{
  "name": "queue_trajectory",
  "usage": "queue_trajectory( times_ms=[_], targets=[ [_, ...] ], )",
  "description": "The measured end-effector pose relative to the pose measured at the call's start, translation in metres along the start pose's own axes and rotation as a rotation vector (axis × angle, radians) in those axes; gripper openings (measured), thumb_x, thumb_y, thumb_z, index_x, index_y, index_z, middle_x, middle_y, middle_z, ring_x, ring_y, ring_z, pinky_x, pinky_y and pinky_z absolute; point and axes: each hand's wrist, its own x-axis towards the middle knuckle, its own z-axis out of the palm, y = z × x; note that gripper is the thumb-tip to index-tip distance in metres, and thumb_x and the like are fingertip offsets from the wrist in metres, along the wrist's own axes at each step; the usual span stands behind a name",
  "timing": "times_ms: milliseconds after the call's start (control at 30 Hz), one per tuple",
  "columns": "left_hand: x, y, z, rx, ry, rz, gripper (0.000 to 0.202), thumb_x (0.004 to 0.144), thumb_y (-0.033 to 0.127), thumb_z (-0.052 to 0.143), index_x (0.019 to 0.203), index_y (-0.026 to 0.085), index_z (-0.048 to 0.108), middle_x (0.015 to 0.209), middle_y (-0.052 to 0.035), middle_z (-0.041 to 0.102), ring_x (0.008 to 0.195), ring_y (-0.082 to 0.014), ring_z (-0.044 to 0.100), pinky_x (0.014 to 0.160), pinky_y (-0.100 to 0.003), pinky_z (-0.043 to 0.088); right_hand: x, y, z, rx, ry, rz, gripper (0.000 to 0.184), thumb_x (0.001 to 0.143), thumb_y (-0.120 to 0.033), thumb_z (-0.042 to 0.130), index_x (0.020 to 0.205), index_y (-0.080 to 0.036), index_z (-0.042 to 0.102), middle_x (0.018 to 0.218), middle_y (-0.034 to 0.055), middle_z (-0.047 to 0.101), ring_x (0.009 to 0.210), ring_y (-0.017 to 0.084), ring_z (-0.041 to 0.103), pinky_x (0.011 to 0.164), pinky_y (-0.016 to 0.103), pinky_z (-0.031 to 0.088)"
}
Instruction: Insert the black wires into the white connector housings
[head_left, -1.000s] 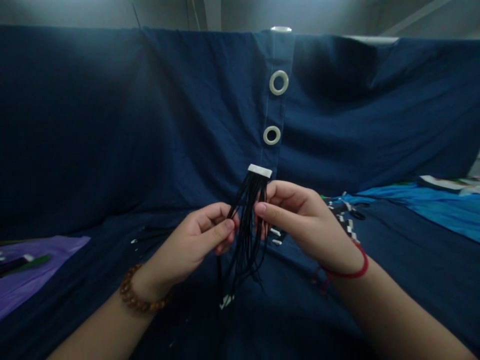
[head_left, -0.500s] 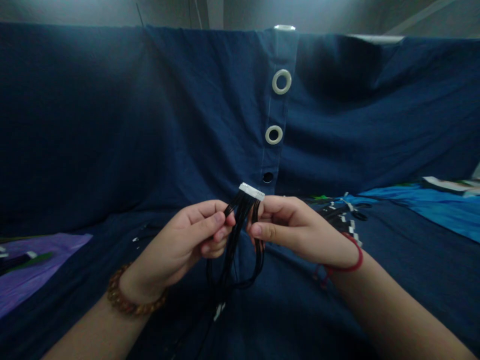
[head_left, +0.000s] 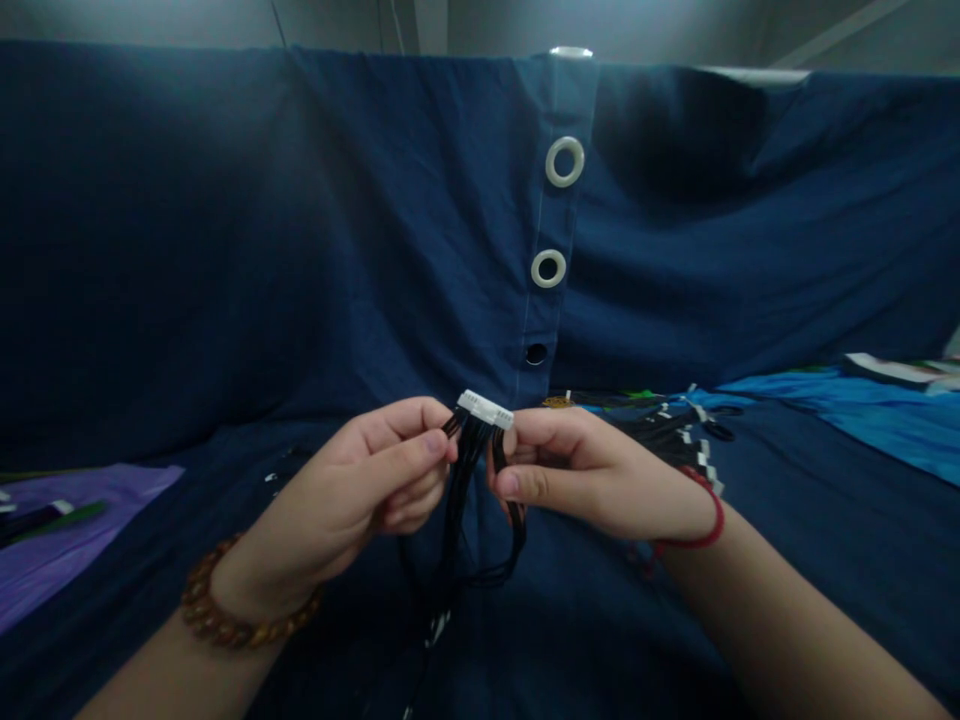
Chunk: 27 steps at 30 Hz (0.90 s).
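Navy cloth backdrop [head_left: 300, 250] hangs behind the work, with a clear strip [head_left: 561, 100] carrying two pale grommets [head_left: 564, 162] and one dark eyelet [head_left: 535, 353]. Navy-covered bench holds a purple sheet [head_left: 67, 540] at far left and a blue sheet [head_left: 862, 420] at far right; a bunch of wire leads with white-and-black ends [head_left: 679, 437] lies just beyond the right hand. Compared with the previous frame, the white connector [head_left: 485, 408] sits lower and tilts further, its left end up, and the hands are closer together. Connector lies between the hands, just above them. Left hand [head_left: 367, 475], with bead bracelet [head_left: 240, 610], pinches the black wires [head_left: 465, 500] between thumb and curled fingers just under the connector; right hand [head_left: 592, 470], with red cord [head_left: 694, 527], pinches them likewise, the wires hanging below
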Motion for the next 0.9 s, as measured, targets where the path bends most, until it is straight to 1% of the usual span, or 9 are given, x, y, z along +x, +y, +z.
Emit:
queue_trajectory(
  times_ms=[133, 267, 367, 467, 533, 600, 667, 767, 900],
  targets=[
    [0.002, 0.001, 0.004, -0.087, 0.039, 0.018, 0.017, 0.086, 0.019, 0.041, 0.073, 0.016, 0.051, 0.048, 0.0076, 0.035, 0.037, -0.0025, 0.021, 0.035, -0.013, 0.017, 0.006, 0.006, 0.009, 0.151, -0.013, 0.014, 0.005, 0.085, -0.015, 0.048, 0.08, -0.012, 0.049, 0.068, 0.0011, 0.056, 0.062, 0.01, 0.054, 0.059, 0.024, 0.042],
    [0.002, 0.009, 0.002, -0.215, 0.14, 0.125, 0.024, 0.088, 0.014, 0.034, 0.07, 0.014, 0.05, 0.05, 0.0078, 0.031, 0.038, -0.0031, 0.016, 0.035, -0.012, 0.019, 0.007, 0.014, 0.011, 0.335, -0.089, 0.051, 0.006, 0.085, -0.018, 0.045, 0.083, -0.013, 0.048, 0.06, -0.0009, 0.054, 0.056, 0.012, 0.056, 0.055, 0.027, 0.044],
    [0.002, 0.017, -0.007, -0.307, 0.195, 0.19, 0.034, 0.089, 0.012, 0.025, 0.067, 0.012, 0.051, 0.051, 0.0082, 0.023, 0.039, -0.0039, 0.013, 0.034, -0.012, 0.022, 0.004, 0.012, 0.004, 0.44, -0.093, 0.058, 0.011, 0.086, -0.02, 0.043, 0.084, -0.012, 0.051, 0.054, -0.0057, 0.041, 0.045, 0.007, 0.044, 0.051, 0.027, 0.045],
    [0.001, 0.024, -0.02, -0.261, 0.216, 0.19, 0.034, 0.088, 0.011, 0.027, 0.065, 0.012, 0.052, 0.052, 0.008, 0.02, 0.038, -0.0038, 0.014, 0.033, -0.011, 0.024, -0.001, 0.003, -0.006, 0.517, -0.023, 0.042, 0.014, 0.087, -0.02, 0.04, 0.083, -0.012, 0.052, 0.054, -0.0078, 0.027, 0.044, 0.004, 0.023, 0.04, 0.015, 0.033],
    [0.0, 0.027, -0.026, -0.205, 0.216, 0.175, 0.027, 0.086, 0.011, 0.033, 0.069, 0.011, 0.055, 0.051, 0.0077, 0.023, 0.038, -0.0032, 0.019, 0.032, -0.011, 0.027, -0.004, -0.002, -0.012, 0.553, 0.023, 0.033, 0.016, 0.088, -0.02, 0.039, 0.082, -0.013, 0.052, 0.055, -0.0078, 0.022, 0.045, 0.004, 0.017, 0.037, 0.012, 0.021],
    [-0.001, 0.028, -0.028, -0.177, 0.19, 0.153, 0.019, 0.08, 0.008, 0.04, 0.071, 0.01, 0.057, 0.051, 0.0062, 0.03, 0.038, -0.003, 0.028, 0.033, -0.011, 0.032, -0.005, -0.004, -0.016, 0.577, 0.043, 0.029, 0.016, 0.087, -0.019, 0.039, 0.081, -0.013, 0.052, 0.054, -0.0078, 0.02, 0.045, 0.004, 0.015, 0.037, 0.013, 0.017],
    [-0.002, 0.027, -0.027, -0.149, 0.182, 0.142, 0.017, 0.072, 0.001, 0.044, 0.071, 0.011, 0.057, 0.053, 0.0038, 0.04, 0.041, -0.004, 0.038, 0.035, -0.011, 0.038, -0.005, -0.004, -0.017, 0.595, 0.044, 0.038, 0.015, 0.086, -0.018, 0.039, 0.078, -0.013, 0.052, 0.053, -0.0076, 0.022, 0.044, 0.005, 0.017, 0.037, 0.014, 0.018],
    [-0.001, 0.022, -0.024, -0.065, 0.21, 0.122, 0.024, 0.064, -0.008, 0.047, 0.068, 0.014, 0.057, 0.061, 0.0015, 0.05, 0.046, -0.0053, 0.047, 0.033, -0.009, 0.04, -0.003, -0.001, -0.014, 0.612, 0.026, 0.07, 0.014, 0.082, -0.017, 0.04, 0.077, -0.013, 0.052, 0.053, -0.0058, 0.029, 0.044, 0.005, 0.021, 0.037, 0.014, 0.02],
    [0.002, 0.012, -0.02, -0.031, 0.145, 0.11, 0.013, 0.071, 0.003, 0.059, 0.079, 0.013, 0.059, 0.071, -0.0008, 0.055, 0.051, -0.0059, 0.05, 0.033, -0.008, 0.04, 0.0, 0.001, -0.007, 0.611, -0.018, 0.135, 0.014, 0.08, -0.013, 0.041, 0.083, -0.012, 0.054, 0.058, -0.0031, 0.036, 0.046, 0.005, 0.025, 0.037, 0.015, 0.021]
  ],
)
